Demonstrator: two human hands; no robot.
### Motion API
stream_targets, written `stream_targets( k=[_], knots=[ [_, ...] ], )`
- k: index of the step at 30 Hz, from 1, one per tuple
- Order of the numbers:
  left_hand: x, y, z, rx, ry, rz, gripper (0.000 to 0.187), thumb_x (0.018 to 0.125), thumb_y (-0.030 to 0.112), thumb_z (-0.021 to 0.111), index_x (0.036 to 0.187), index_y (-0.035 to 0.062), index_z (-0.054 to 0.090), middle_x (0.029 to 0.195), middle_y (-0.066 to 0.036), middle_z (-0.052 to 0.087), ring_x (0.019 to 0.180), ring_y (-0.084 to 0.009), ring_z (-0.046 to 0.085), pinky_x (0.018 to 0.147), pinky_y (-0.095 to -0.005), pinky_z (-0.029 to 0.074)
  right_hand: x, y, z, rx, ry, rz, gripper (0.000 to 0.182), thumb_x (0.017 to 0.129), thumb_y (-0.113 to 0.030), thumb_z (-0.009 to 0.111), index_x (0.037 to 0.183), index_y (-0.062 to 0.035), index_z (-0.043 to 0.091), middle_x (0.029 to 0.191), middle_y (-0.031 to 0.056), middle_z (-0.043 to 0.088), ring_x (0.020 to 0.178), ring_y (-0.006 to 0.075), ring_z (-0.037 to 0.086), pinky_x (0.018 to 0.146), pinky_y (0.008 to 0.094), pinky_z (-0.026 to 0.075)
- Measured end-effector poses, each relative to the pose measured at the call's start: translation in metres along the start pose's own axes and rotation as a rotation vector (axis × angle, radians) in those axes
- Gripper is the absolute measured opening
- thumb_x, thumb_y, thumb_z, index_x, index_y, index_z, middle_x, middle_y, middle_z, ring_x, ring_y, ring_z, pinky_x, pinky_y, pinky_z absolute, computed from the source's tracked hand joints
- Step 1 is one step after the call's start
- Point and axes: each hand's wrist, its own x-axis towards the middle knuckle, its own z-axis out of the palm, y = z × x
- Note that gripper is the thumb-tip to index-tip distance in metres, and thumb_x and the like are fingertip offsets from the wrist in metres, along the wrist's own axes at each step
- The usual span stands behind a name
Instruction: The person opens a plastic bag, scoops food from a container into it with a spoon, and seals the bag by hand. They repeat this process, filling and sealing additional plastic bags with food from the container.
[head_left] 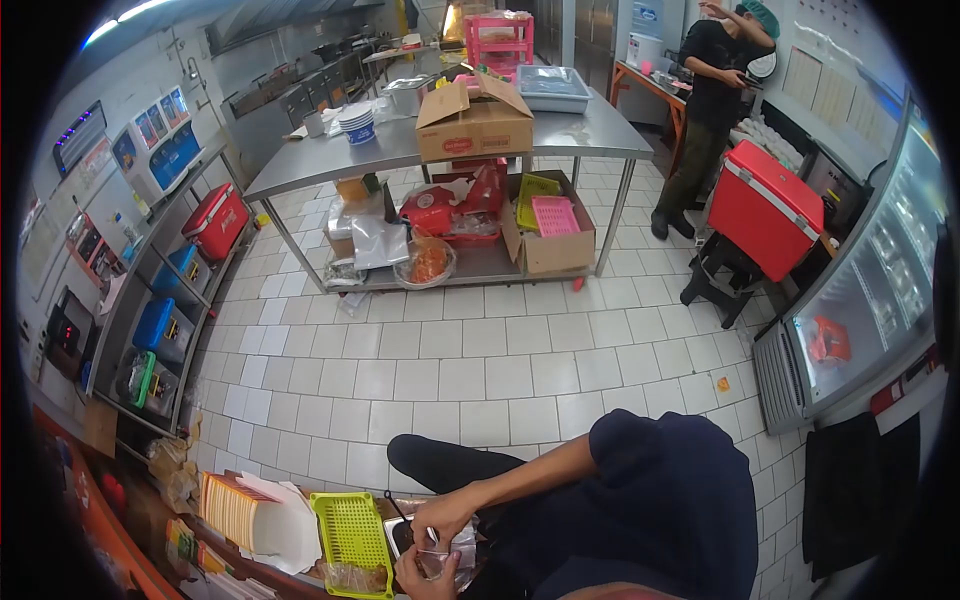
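Observation:
Both hands meet low in the view, over a metal tray [402, 538]. My right hand [445, 515] has its fingers pinched at a clear plastic packet [433, 562]. My left hand [425, 580] is below it, with fingers wrapped round the same packet. The packet's contents are too small to make out. A dark thin handle [393, 503] sticks up from the tray. Just left of the hands lies a green perforated basket [350, 535] with a wrapped clear packet [355, 577] at its near end.
Stacked folded cartons [235, 515] stand left of the basket. A steel table [385, 143] bearing a cardboard box [475, 125] is ahead. Another person [710, 100] stands at the back right, near a red cooler [762, 205]. Shelves [165, 255] line the left wall.

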Motion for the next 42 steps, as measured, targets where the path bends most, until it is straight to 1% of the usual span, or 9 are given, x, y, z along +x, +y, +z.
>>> stream_targets(
  k=[7,9,11,15,22,26,33,36,42],
  knots=[
    [-0.014,0.01,0.012,-0.202,0.001,-0.208,0.056,0.082,0.033,0.082,0.125,0.0033,0.063,0.121,-0.018,0.064,0.109,-0.0348,0.06,0.098,-0.0459,0.045,0.003,-0.007,0.006,-0.343,-0.082,-0.051,0.035,0.068,-0.025,0.079,0.102,-0.0154,0.078,0.09,0.0127,0.067,0.092,0.0327,0.066,0.079,0.0453,0.049],
    [-0.016,0.017,0.022,-0.148,0.207,-0.057,0.032,0.081,0.014,0.076,0.103,-0.0027,0.06,0.093,-0.012,0.062,0.083,-0.0215,0.057,0.077,-0.0356,0.047,0.004,-0.008,0.016,-0.413,0.051,-0.025,0.02,0.066,-0.023,0.079,0.085,-0.0155,0.077,0.083,0.0112,0.073,0.083,0.0321,0.07,0.067,0.0469,0.051],
    [-0.022,0.012,0.027,-0.212,0.222,-0.154,0.048,0.07,0.014,0.082,0.11,-0.0018,0.06,0.1,-0.014,0.062,0.092,-0.0251,0.06,0.085,-0.0399,0.049,0.002,-0.033,0.006,-0.304,-0.136,0.035,0.027,0.071,-0.021,0.076,0.097,-0.0143,0.077,0.095,0.0129,0.066,0.093,0.0319,0.065,0.081,0.044,0.05],
    [-0.038,0.023,0.015,-0.438,0.445,-0.411,0.048,0.075,0.01,0.084,0.114,-0.0021,0.059,0.105,-0.013,0.064,0.098,-0.0216,0.061,0.087,-0.0369,0.05,0.002,-0.036,-0.023,-0.038,0.151,-0.169,0.007,0.083,-0.014,0.07,0.087,-0.0099,0.073,0.099,0.0086,0.066,0.102,0.0312,0.059,0.088,0.042,0.049],
    [-0.127,-0.038,0.061,-1.086,0.819,-0.552,0.042,0.088,0.014,0.077,0.123,0.0026,0.057,0.115,-0.008,0.064,0.109,-0.0167,0.061,0.099,-0.0306,0.046,0.017,0.061,-0.033,-0.64,0.23,0.093,0.063,0.086,-0.04,0.075,0.136,-0.0084,0.055,0.139,0.0226,0.053,0.131,0.0402,0.048,0.111,0.0466,0.039],
    [-0.124,-0.042,0.07,-1.149,0.938,-0.611,0.037,0.092,0.015,0.072,0.124,0.0019,0.057,0.115,-0.008,0.065,0.11,-0.0161,0.061,0.099,-0.0287,0.044,0.037,0.068,-0.025,-0.443,0.095,0.204,0.056,0.086,-0.036,0.075,0.13,-0.0085,0.055,0.124,0.0207,0.059,0.113,0.041,0.059,0.094,0.047,0.05],
    [-0.112,-0.047,0.087,-1.089,0.867,-0.711,0.035,0.096,0.025,0.069,0.122,0.0053,0.059,0.116,-0.006,0.064,0.109,-0.0143,0.06,0.092,-0.0302,0.043,0.069,0.057,-0.013,-0.763,0.441,0.166,0.052,0.082,-0.034,0.079,0.123,-0.0081,0.06,0.107,0.0181,0.061,0.1,0.0356,0.061,0.079,0.0466,0.053],
    [-0.104,-0.051,0.089,-1.116,0.801,-0.742,0.034,0.096,0.028,0.068,0.121,0.0063,0.06,0.115,-0.005,0.064,0.109,-0.0138,0.059,0.092,-0.0315,0.043,0.082,0.065,-0.013,-0.903,0.095,0.137,0.035,0.083,-0.039,0.076,0.097,-0.0075,0.075,0.096,0.0166,0.068,0.096,0.035,0.065,0.076,0.0456,0.053],
    [-0.098,-0.056,0.093,-1.182,0.693,-0.8,0.032,0.096,0.028,0.067,0.12,0.0076,0.061,0.116,-0.003,0.063,0.109,-0.0136,0.06,0.093,-0.0326,0.046,0.083,0.063,0.007,-0.833,-0.293,0.068,0.015,0.087,-0.018,0.069,0.093,-0.0039,0.071,0.083,0.0194,0.07,0.081,0.0381,0.07,0.072,0.0477,0.056]
  ],
)
